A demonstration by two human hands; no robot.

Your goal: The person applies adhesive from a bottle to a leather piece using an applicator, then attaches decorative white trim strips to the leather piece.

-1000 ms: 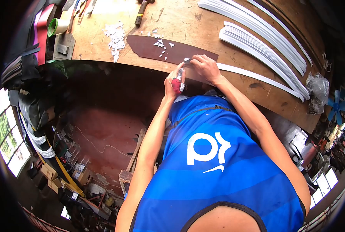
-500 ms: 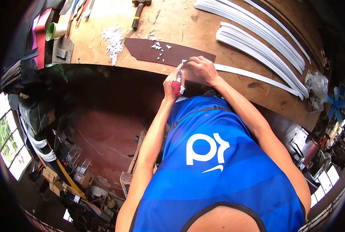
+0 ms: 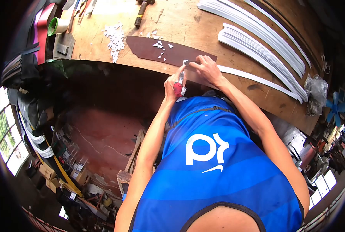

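Note:
My left hand (image 3: pixel 171 86) is closed around a knife (image 3: pixel 181 78) whose handle looks wrapped in red and whitish material. Its dark tip rests by a small white triangular scrap (image 3: pixel 185 61). Just to the right, my right hand (image 3: pixel 208 70) has its fingers bent and pressed down at the end of a white strip (image 3: pixel 253 77); the fingers cover that end. Both hands work over a dark brown board (image 3: pixel 149 49) lying along the table's front edge. Several white triangular offcuts (image 3: pixel 160 44) lie on the board.
A heap of white scraps (image 3: pixel 115 40) lies left of the board on the wooden table (image 3: pixel 195 31). Behind it is a hammer (image 3: pixel 140 13). Stacks of curved white strips (image 3: pixel 257 52) fill the right side, near a crumpled plastic bag (image 3: pixel 316 91). A green-rimmed cup (image 3: pixel 56 26) is far left.
The right hand has shifted slightly right, away from the knife tip. A white triangular scrap shows more clearly at the tip. The whole view has moved slightly.

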